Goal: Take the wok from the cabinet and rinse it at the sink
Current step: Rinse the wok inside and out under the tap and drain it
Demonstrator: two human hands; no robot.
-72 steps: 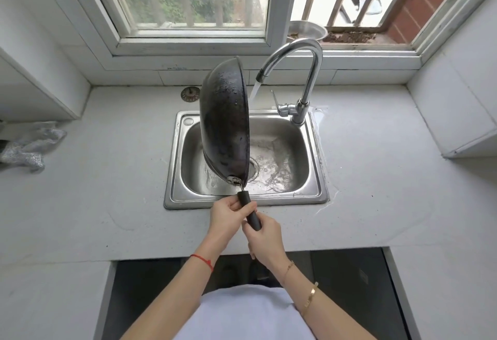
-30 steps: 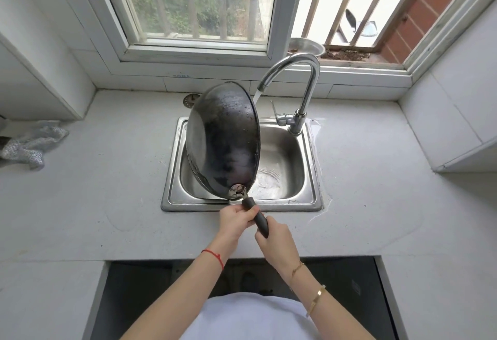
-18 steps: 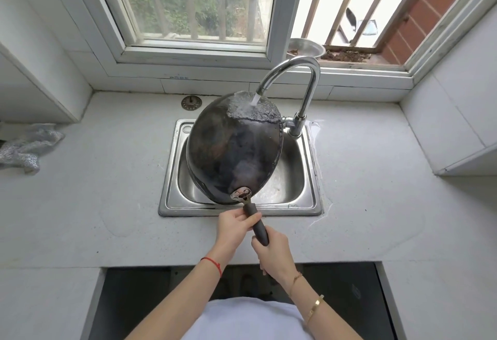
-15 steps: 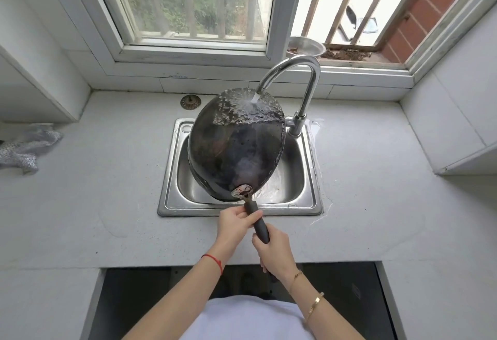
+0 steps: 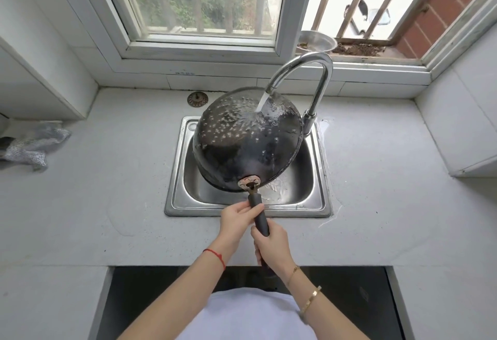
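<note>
A black wok [image 5: 242, 148] hangs over the steel sink [image 5: 177, 205], turned bottom side up, its rounded underside facing me and beaded with drops. Water from the curved chrome tap [image 5: 309, 65] runs onto its far side. Both hands hold its black handle [image 5: 259, 216]: my left hand [image 5: 238, 218] grips near the wok, my right hand [image 5: 271, 245] grips the lower end, close to the counter's front edge.
A sink strainer plug [image 5: 197, 99] lies on the counter behind the sink. A crumpled silvery cloth [image 5: 29, 144] lies at the far left. A metal bowl [image 5: 316, 42] stands on the window ledge. White cabinets flank both sides; a dark opening is below the counter.
The wok has rolled from standing on edge to bottom side up under the running water, and drops now spread across its underside. Both hands stayed on the handle.
</note>
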